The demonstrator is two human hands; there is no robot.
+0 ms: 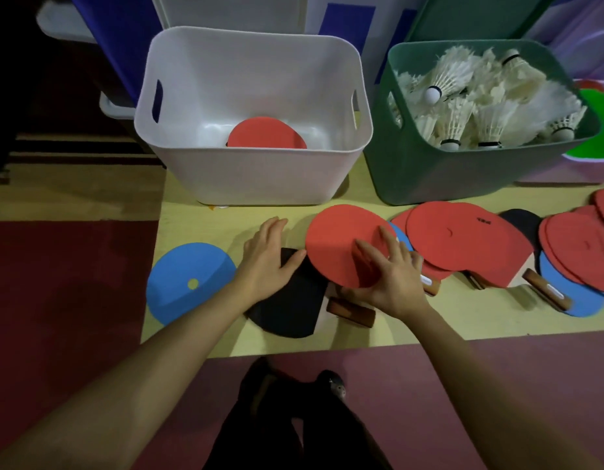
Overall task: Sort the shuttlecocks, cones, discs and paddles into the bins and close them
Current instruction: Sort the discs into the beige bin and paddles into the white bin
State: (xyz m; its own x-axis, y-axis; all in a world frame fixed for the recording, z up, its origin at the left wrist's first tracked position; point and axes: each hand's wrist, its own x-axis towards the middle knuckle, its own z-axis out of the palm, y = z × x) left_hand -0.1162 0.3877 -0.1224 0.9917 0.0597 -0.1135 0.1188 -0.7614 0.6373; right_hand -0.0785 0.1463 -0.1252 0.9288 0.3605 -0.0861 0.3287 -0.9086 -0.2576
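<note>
Paddles (463,242) lie in an overlapping row in front of the green bin (429,171), which holds shuttlecocks (480,106). The white bin (260,178), left of the green bin, contains one red paddle (265,134). The right hand (392,276) grips a red-faced paddle (341,242). The left hand (266,259) rests flat, fingers straight, on a black paddle (290,303).

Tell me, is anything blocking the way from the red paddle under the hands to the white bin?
Nothing visible does. The red paddle lies just in front of the white bin, whose top is open.
</note>
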